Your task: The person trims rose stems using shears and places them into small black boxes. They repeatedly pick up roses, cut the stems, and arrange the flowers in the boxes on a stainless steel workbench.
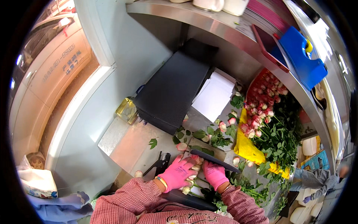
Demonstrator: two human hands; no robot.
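Note:
Both my hands wear pink gloves and work close together at the near edge of the metal table. My left hand (177,173) curls its fingers around pale pink-and-white roses (194,168), whose heads show beside its fingertips. My right hand (214,174) is closed just to the right, against the near side of a dark flat board (215,160); what its fingers hold is hidden. A black stapler-like tool (159,164) lies left of my left hand. Below the hands, rose stems and leaves rest over a dark surface.
A long black box (173,91) and a stack of white sheets (214,91) lie farther back. Many red-and-white roses (261,108) with yellow wrapping (246,142) fill the right side. A metal shelf (231,35) overhangs the back. Another person's sleeve (317,179) is at far right.

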